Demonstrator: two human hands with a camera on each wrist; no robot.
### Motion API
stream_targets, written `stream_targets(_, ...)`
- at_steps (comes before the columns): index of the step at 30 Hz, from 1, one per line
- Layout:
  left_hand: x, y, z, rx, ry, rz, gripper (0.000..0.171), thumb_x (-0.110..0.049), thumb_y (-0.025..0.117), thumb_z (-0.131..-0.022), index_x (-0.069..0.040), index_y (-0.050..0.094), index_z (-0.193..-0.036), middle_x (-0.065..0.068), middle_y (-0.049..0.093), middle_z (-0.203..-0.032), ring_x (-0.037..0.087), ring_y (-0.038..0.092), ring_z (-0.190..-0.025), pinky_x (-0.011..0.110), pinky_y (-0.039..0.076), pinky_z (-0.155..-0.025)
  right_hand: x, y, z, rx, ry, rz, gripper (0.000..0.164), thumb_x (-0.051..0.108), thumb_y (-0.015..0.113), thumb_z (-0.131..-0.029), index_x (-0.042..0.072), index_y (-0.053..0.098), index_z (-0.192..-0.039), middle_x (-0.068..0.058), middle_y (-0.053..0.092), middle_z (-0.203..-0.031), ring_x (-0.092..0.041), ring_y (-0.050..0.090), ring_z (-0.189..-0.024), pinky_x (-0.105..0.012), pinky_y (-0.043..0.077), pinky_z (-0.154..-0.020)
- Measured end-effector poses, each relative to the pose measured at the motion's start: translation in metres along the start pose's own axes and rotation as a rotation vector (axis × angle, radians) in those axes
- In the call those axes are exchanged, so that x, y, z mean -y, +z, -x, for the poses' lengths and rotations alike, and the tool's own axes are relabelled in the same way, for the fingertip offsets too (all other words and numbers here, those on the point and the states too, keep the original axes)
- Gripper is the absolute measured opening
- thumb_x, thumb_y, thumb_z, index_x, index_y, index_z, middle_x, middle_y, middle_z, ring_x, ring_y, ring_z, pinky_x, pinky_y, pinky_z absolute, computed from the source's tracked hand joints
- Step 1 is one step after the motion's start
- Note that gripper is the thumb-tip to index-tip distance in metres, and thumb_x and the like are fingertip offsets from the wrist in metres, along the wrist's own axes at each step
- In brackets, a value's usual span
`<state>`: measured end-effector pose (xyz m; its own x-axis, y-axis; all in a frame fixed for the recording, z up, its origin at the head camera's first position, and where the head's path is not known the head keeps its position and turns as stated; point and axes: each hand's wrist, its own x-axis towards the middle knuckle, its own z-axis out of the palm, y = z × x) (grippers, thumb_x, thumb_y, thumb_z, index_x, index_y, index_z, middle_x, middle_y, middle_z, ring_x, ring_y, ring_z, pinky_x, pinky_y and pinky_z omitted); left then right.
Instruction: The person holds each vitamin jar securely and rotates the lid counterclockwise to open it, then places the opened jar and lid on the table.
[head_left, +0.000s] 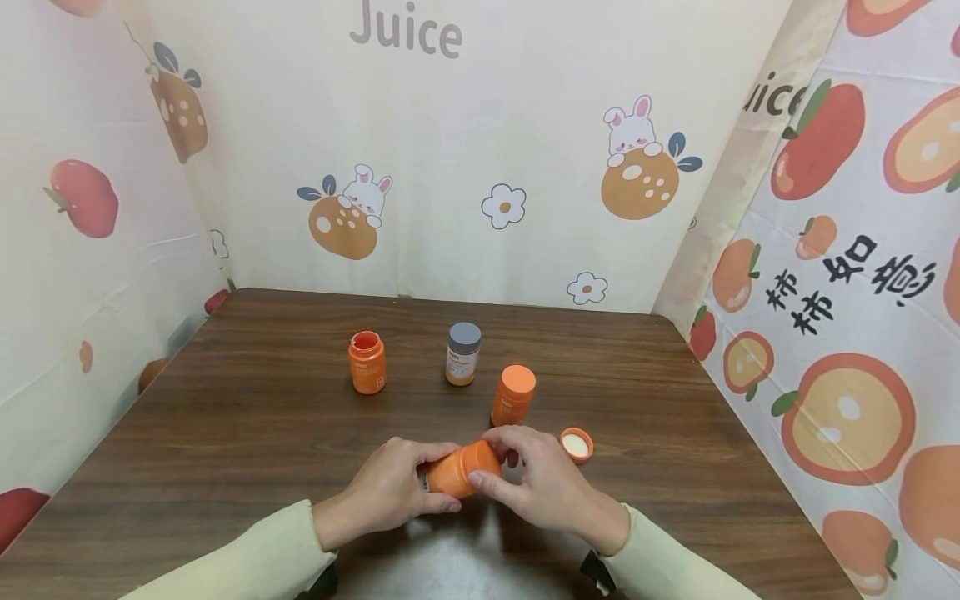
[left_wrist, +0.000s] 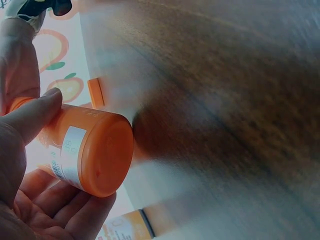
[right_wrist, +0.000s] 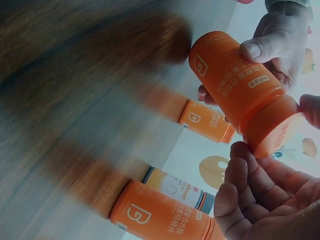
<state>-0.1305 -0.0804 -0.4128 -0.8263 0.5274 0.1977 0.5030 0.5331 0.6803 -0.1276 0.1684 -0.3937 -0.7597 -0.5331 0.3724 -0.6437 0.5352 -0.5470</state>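
My left hand grips the body of an orange pill bottle, thumb on one side and fingers on the other. The bottle is tilted close over the table, its base towards the left hand and its orange cap towards the right. With thumb and fingertips my right hand pinches the cap's edge. The right wrist view shows that cap seated on the neck and pale lettering on the bottle. In the left wrist view, the bottle's smooth base and a white label show.
An uncapped orange bottle stands at the back left of the brown table. Right of it are a grey-lidded bottle and a capped orange bottle. A loose orange cap lies inside up beside the right hand. Printed curtains surround the table.
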Motion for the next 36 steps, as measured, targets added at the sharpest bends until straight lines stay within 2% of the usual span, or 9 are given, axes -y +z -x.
stream_targets(8,0.0000,0.0000,-0.0004,0.008,-0.002,-0.008,0.056,-0.031,0.094,-0.074,-0.023,0.074,-0.125,-0.011,0.074,-0.100,0.001,0.060,-0.076,0.026,0.051,-0.070,-0.0008,0.0003,0.0013,-0.029,-0.088,0.013,0.037,0.033,0.079,-0.090,0.013,0.069,-0.120,0.011,0.064,-0.098,-0.016,0.060,-0.083,-0.033,0.053,-0.071)
stream_targets(15,0.0003,-0.0004,-0.0004,0.011,-0.004,-0.009,0.056,-0.032,0.094,-0.074,-0.024,0.074,-0.125,-0.012,0.074,-0.100,0.002,0.060,-0.077,0.026,0.050,-0.070,0.0015,-0.0023,0.0017,-0.004,-0.091,-0.002,0.044,0.026,0.082,-0.087,0.014,0.067,-0.126,0.012,0.063,-0.106,-0.017,0.061,-0.088,-0.037,0.054,-0.075)
stream_targets(19,0.0001,-0.0004,-0.0004,0.007,0.001,-0.014,0.057,-0.032,0.094,-0.074,-0.025,0.073,-0.126,-0.012,0.074,-0.100,0.002,0.060,-0.076,0.026,0.050,-0.070,0.0001,-0.0027,0.0025,0.000,-0.129,-0.007,0.048,0.022,0.081,-0.086,0.018,0.064,-0.130,0.010,0.064,-0.113,-0.012,0.059,-0.096,-0.038,0.055,-0.078)
stream_targets(26,0.0005,0.0004,0.0001,-0.014,0.019,-0.024,0.057,-0.031,0.095,-0.072,-0.025,0.074,-0.125,-0.012,0.074,-0.098,0.001,0.059,-0.075,0.026,0.049,-0.068,-0.0026,-0.0028,0.0022,0.006,-0.206,-0.016,0.053,0.012,0.080,-0.082,0.013,0.063,-0.132,0.006,0.062,-0.122,-0.012,0.058,-0.110,-0.036,0.054,-0.090)
stream_targets(32,0.0003,0.0007,0.0006,-0.020,0.026,-0.012,0.056,-0.030,0.095,-0.072,-0.024,0.074,-0.124,-0.011,0.074,-0.097,0.001,0.060,-0.074,0.025,0.050,-0.067,-0.0022,-0.0032,0.0017,0.008,-0.226,0.010,0.058,0.008,0.080,-0.078,0.016,0.063,-0.133,0.005,0.061,-0.124,-0.013,0.057,-0.114,-0.035,0.052,-0.092)
stream_targets(36,0.0001,0.0002,0.0005,-0.024,0.022,-0.017,0.057,-0.030,0.095,-0.072,-0.024,0.074,-0.124,-0.012,0.073,-0.096,0.001,0.059,-0.073,0.025,0.049,-0.066,-0.0014,-0.0030,0.0017,0.005,-0.226,0.004,0.060,0.012,0.081,-0.081,0.017,0.060,-0.137,0.004,0.061,-0.127,-0.013,0.057,-0.115,-0.036,0.052,-0.093)
